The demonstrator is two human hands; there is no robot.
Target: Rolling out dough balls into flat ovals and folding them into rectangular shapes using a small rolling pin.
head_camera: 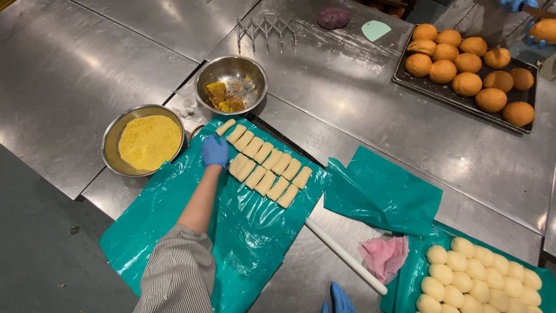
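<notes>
the left arm reaches far forward from the lower edge of the view, nearly straight, with a striped grey sleeve pushed up to about the elbow and the forearm bare. the left hand [215, 151] wears a blue glove; it is seen from the back, palm down, fingers curled together and bent downward — whether they pinch anything cannot be told. the right hand [339, 299], also in a blue glove, shows only in part at the bottom edge, fingers pointing up and forward — its grip is hidden.
</notes>
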